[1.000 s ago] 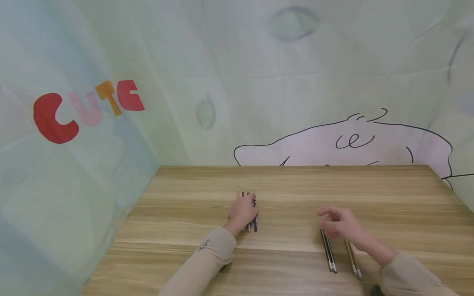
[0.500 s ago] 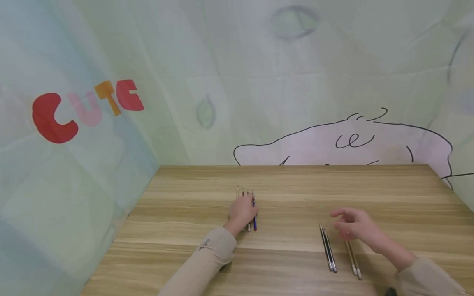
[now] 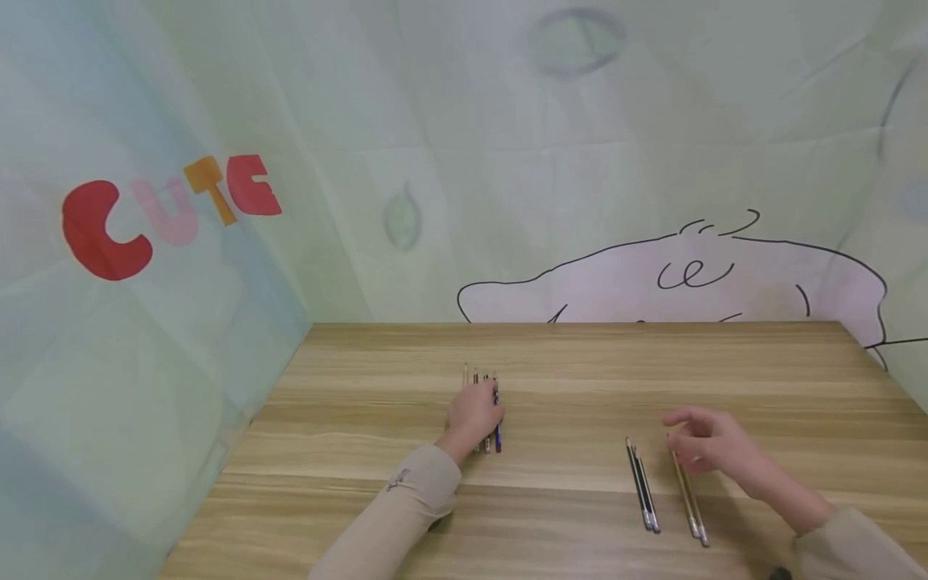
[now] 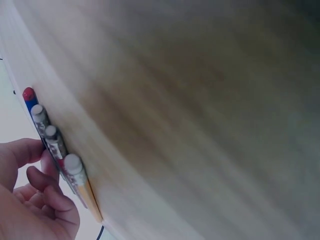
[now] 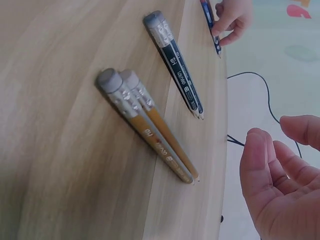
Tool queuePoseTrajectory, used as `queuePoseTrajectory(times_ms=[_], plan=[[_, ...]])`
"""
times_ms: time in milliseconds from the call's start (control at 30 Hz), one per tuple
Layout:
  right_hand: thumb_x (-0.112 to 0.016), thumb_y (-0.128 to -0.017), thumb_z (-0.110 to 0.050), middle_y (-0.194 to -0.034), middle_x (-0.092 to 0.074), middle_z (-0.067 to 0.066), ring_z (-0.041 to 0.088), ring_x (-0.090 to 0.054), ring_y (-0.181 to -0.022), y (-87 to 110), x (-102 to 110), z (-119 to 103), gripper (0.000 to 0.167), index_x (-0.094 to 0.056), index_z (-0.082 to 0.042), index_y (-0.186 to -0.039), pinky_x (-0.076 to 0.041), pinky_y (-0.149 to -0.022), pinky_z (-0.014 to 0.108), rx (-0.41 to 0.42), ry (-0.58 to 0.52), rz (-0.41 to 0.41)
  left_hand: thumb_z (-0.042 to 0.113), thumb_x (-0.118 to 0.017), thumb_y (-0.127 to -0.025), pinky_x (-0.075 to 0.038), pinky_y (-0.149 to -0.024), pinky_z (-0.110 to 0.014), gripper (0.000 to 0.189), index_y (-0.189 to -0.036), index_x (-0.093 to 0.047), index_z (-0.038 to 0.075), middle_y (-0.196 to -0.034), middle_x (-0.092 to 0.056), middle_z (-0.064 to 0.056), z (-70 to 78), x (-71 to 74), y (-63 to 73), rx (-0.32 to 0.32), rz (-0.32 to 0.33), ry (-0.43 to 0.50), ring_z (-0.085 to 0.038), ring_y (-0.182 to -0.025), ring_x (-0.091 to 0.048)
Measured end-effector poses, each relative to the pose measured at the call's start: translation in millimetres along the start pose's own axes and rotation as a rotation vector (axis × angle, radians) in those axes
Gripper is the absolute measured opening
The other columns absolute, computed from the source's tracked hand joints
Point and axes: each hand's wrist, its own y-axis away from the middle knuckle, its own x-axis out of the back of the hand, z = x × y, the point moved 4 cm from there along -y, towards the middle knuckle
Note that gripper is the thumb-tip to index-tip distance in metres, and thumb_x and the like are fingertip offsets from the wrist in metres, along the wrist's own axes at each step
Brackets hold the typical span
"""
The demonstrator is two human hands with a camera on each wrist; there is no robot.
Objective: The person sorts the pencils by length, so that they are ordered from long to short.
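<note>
On the table's left half, my left hand [image 3: 474,415] lies over a row of pencils, its thumb and index finger pinching the blue pencil [image 3: 498,435] with the red end. Beside that one are two pencils with grey and white ends [image 4: 39,114] and a yellow pencil [image 4: 85,190] with a white eraser. My hand covers their middles. My right hand [image 3: 714,443], fingers loosely bent and holding nothing, hovers by the tips of two gold pencils [image 5: 155,135]. Left of these lie two black pencils [image 5: 179,75] side by side, erasers toward me.
The wood-grain table [image 3: 565,515] reaches back to a pale fabric backdrop [image 3: 348,161] with a line-drawn figure. Coloured letters [image 3: 109,234] decorate the left side. Bare tabletop separates the left row from the black pencils.
My right hand has moved right, away from the black pencils and over to the gold ones. The blue pencil has shifted slightly left toward its row under my left hand.
</note>
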Motion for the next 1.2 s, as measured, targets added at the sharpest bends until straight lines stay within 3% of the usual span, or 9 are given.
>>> queuePoseTrajectory(times_ms=[400,633,967,1200], plan=[[-0.057,-0.084,-0.013,-0.077,-0.059,0.002,0.010,-0.057,-0.066,6.3,9,6,0.048,-0.038,0.015,-0.118,-0.052,-0.062,0.033,-0.006,0.022,0.041,0.020,-0.061,-0.077,-0.034,-0.039,-0.021,0.034,-0.110,-0.059,0.013,-0.066,-0.055,0.003,2.3,5.4,4.8,-0.022,0.013,0.013,-0.008,-0.045,-0.043],[-0.054,-0.086,-0.013,-0.075,-0.059,0.001,0.009,-0.055,-0.064,10.8,17,9,0.045,-0.038,0.016,-0.118,-0.052,-0.060,0.030,0.029,0.087,0.057,0.013,-0.058,-0.077,-0.030,-0.035,-0.017,0.038,-0.114,-0.056,0.009,-0.051,-0.051,0.005,10.5,6.9,11.7,-0.045,-0.015,0.141,-0.006,-0.037,-0.038],[-0.055,-0.085,-0.016,-0.087,-0.061,0.014,0.009,-0.057,-0.069,16.4,25,11,0.043,-0.044,0.011,-0.116,-0.051,-0.061,0.029,0.021,0.178,0.114,0.011,-0.058,-0.076,-0.037,-0.046,-0.018,0.034,-0.109,-0.058,0.009,-0.070,-0.061,0.004,32.2,3.4,20.2,-0.110,-0.006,0.244,-0.005,-0.049,-0.047],[-0.058,-0.083,-0.015,-0.088,-0.061,0.011,0.005,-0.056,-0.070,18.4,27,14,0.042,-0.047,0.010,-0.115,-0.050,-0.059,0.027,0.032,0.246,0.152,0.015,-0.062,-0.077,-0.042,-0.052,-0.018,0.037,-0.113,-0.055,0.008,-0.080,-0.064,0.000,47.3,-5.9,24.9,-0.120,-0.097,0.360,-0.005,-0.060,-0.053]])
